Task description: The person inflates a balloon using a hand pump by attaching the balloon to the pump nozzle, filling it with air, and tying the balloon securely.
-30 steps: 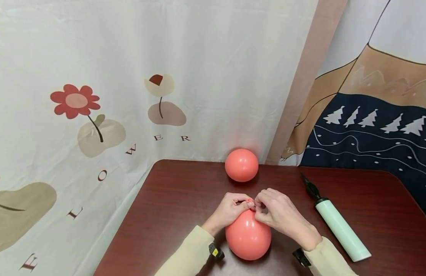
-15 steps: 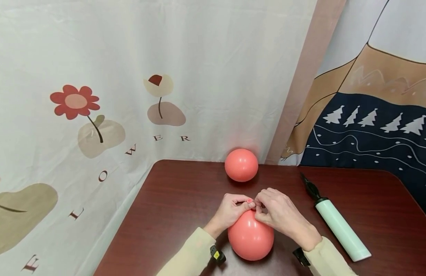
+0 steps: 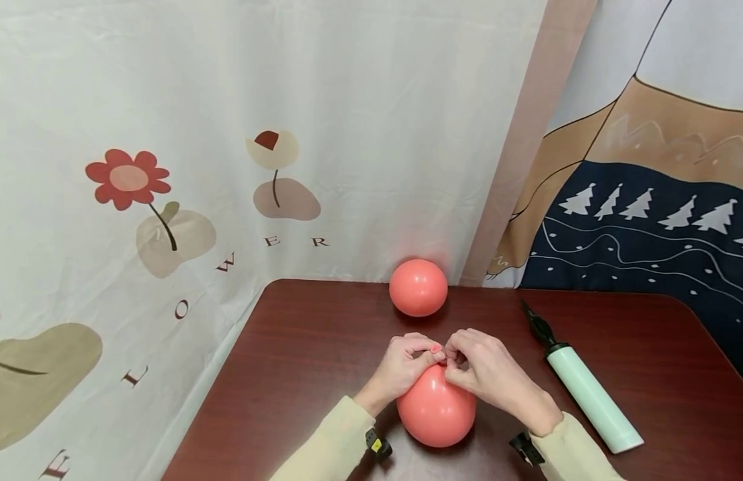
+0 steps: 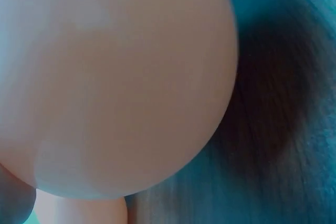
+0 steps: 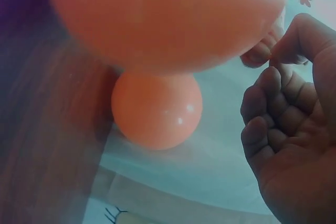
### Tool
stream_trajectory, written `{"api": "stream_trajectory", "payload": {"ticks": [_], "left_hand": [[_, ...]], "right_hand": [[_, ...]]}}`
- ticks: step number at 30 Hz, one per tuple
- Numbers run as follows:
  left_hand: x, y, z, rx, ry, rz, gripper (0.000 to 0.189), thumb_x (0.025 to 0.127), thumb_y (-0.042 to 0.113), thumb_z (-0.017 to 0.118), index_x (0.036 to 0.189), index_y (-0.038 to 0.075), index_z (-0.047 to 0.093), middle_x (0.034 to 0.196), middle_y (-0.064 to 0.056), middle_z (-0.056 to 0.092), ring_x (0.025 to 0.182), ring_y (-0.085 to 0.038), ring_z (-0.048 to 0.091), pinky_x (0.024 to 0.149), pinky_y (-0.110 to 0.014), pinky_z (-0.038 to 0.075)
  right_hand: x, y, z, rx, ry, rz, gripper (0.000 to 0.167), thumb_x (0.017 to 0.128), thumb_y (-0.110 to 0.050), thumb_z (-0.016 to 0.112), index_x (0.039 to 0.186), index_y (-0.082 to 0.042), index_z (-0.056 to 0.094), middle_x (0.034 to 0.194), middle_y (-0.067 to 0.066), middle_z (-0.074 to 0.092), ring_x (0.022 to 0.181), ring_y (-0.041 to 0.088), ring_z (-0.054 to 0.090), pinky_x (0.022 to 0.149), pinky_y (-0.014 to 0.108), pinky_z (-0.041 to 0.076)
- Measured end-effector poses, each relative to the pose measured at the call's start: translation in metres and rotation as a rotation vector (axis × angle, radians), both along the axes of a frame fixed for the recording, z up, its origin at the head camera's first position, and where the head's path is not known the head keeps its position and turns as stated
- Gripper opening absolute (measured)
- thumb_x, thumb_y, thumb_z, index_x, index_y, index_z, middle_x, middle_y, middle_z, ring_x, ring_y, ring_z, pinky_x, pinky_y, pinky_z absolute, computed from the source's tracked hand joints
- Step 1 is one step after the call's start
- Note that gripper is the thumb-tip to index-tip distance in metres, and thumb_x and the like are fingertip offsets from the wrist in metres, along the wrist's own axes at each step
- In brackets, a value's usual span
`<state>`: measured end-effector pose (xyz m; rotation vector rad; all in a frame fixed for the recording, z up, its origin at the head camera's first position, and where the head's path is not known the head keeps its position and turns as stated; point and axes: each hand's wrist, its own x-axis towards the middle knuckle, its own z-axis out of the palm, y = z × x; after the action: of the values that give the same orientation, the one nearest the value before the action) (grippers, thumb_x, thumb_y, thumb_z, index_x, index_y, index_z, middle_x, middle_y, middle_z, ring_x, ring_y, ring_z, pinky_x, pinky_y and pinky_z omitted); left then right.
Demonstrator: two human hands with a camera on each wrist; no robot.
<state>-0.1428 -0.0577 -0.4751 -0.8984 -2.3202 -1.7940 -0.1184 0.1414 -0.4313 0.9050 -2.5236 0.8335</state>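
Observation:
An inflated coral balloon (image 3: 436, 409) sits between the two hands, its neck end uppermost. The left hand (image 3: 404, 364) pinches the neck, and a small coral bit of it shows above the thumb. Close against it, the right hand (image 3: 492, 374) has thumb and fingertips pinched together at the same neck. In the right wrist view the right hand (image 5: 289, 114) shows its curled fingers beside the balloon (image 5: 168, 19). The balloon (image 4: 121, 87) fills most of the left wrist view. Fingers hide most of the neck.
A second coral balloon (image 3: 418, 288) rests at the table's back edge by the curtain (image 3: 359, 133). A mint-green hand pump (image 3: 594, 399) with a black nozzle lies at the right of the dark red table (image 3: 299, 347).
Both hands stay at the balloon's neck with little movement. The balloon's body has swung slightly to the right, then risen a little.

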Motion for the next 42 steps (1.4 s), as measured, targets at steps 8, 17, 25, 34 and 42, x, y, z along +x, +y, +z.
{"api": "stream_trajectory", "payload": {"ticks": [8,17,25,34,42], "left_hand": [[0.002,0.000,0.001,0.037,-0.045,-0.034,0.007,0.094,-0.001,0.072,0.096,-0.005,0.078,0.089,-0.018,0.076,0.084,-0.003,0.067,0.078,-0.027,0.059],[-0.005,-0.009,-0.001,0.212,-0.121,-0.041,0.012,0.097,0.000,0.068,0.099,-0.009,0.075,0.091,-0.023,0.074,0.087,-0.009,0.070,0.086,-0.030,0.059],[-0.008,-0.012,0.003,0.463,-0.271,-0.076,0.035,0.102,0.011,0.065,0.105,-0.023,0.063,0.092,0.001,0.075,0.090,-0.012,0.071,0.093,-0.030,0.057],[-0.009,-0.010,0.003,0.543,-0.268,-0.170,0.031,0.101,0.022,0.065,0.102,-0.008,0.068,0.096,0.004,0.072,0.094,-0.010,0.068,0.095,-0.027,0.054],[-0.007,-0.008,-0.003,0.563,-0.307,-0.256,0.013,0.098,0.031,0.066,0.101,0.021,0.074,0.096,0.007,0.072,0.095,-0.008,0.068,0.096,-0.025,0.054]], "right_hand": [[0.000,-0.001,0.000,0.011,-0.021,-0.002,0.018,0.073,-0.008,0.068,0.078,-0.023,0.061,0.075,-0.016,0.046,0.072,0.001,0.043,0.060,0.019,0.042],[0.000,0.001,-0.010,-0.168,-0.109,-0.017,0.021,0.090,-0.012,0.079,0.107,-0.022,0.071,0.103,-0.014,0.065,0.094,0.004,0.061,0.077,0.031,0.058],[0.001,-0.003,-0.016,-0.445,-0.450,-0.042,0.027,0.105,-0.026,0.063,0.129,-0.017,0.072,0.119,-0.005,0.071,0.113,0.015,0.066,0.091,0.031,0.057],[0.003,-0.009,-0.009,-0.599,-0.646,-0.035,0.026,0.103,-0.026,0.066,0.126,-0.016,0.073,0.122,0.003,0.071,0.112,0.019,0.063,0.089,0.034,0.055],[-0.002,-0.006,0.001,-0.575,-0.669,-0.074,0.019,0.096,-0.024,0.075,0.112,-0.014,0.080,0.106,0.001,0.076,0.104,0.021,0.066,0.086,0.033,0.057]]}}
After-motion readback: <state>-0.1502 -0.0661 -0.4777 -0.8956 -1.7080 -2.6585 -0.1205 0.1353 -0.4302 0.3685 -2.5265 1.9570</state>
